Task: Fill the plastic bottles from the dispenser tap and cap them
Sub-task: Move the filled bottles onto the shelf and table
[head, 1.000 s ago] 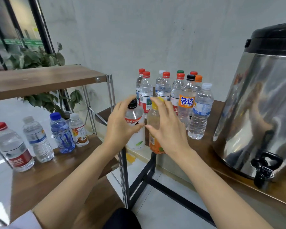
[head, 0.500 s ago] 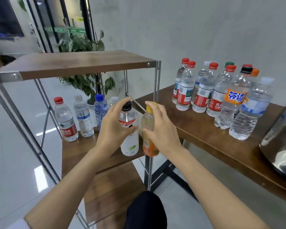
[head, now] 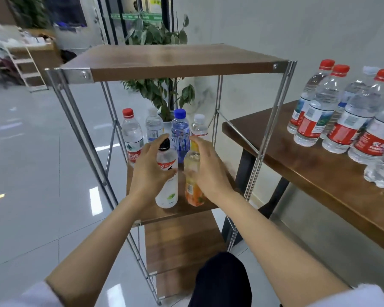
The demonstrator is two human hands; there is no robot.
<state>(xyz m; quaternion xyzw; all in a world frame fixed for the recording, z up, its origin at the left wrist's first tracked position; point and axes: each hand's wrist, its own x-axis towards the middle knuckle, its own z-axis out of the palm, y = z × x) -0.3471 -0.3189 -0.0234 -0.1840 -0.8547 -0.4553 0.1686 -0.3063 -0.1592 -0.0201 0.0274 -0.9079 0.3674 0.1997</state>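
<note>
My left hand (head: 150, 171) grips a white bottle with a black cap (head: 167, 187). My right hand (head: 208, 171) grips an orange-labelled bottle with a yellow cap (head: 192, 185). Both bottles are upright at the front of the rack's middle shelf (head: 177, 212); whether their bases touch it I cannot tell. Behind them on that shelf stand several capped bottles, among them a red-capped one (head: 132, 137) and a blue one (head: 180, 129). More capped water bottles (head: 341, 116) crowd the wooden table (head: 308, 171) at the right. The dispenser is out of view.
The metal rack has a wooden top shelf (head: 171, 59) overhead and a lower shelf (head: 182, 242) beneath. A potted plant (head: 162, 94) stands behind the rack. A grey wall runs behind the table. Glossy tiled floor spreads to the left.
The view has swung left from the table to the rack. Both hands have carried their bottles over to the front of the middle shelf, and the dispenser has left the view.
</note>
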